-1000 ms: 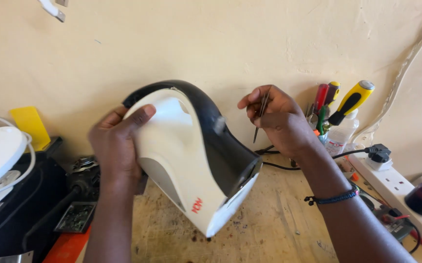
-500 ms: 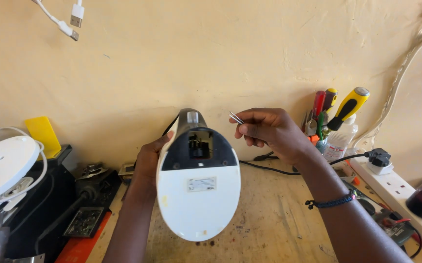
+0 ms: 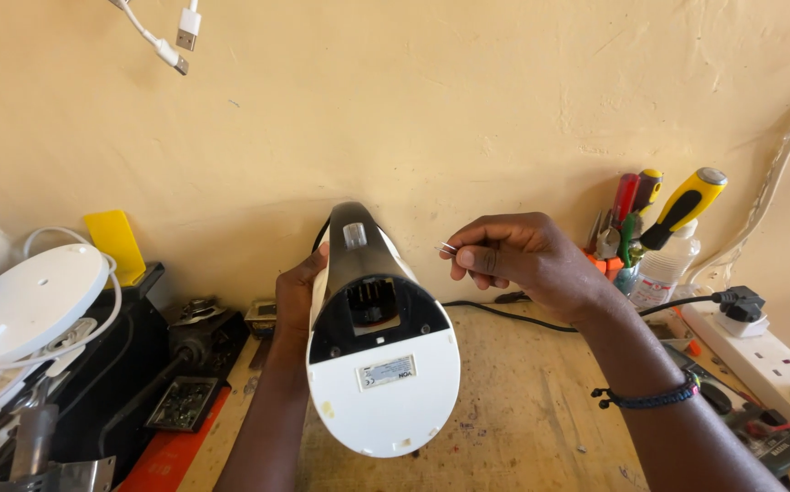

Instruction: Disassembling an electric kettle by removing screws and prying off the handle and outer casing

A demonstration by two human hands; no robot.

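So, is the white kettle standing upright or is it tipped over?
Tipped. The kettle lies on its side with its flat white base facing the camera; the left hand holds it above the workbench.

Since 1 second ago, I note my left hand [image 3: 297, 296] has turned the white-and-black plastic appliance housing [image 3: 379, 360] from side-on to base-first; my right hand [image 3: 527, 260] dropped slightly.

Bright, even light; sharp focus.
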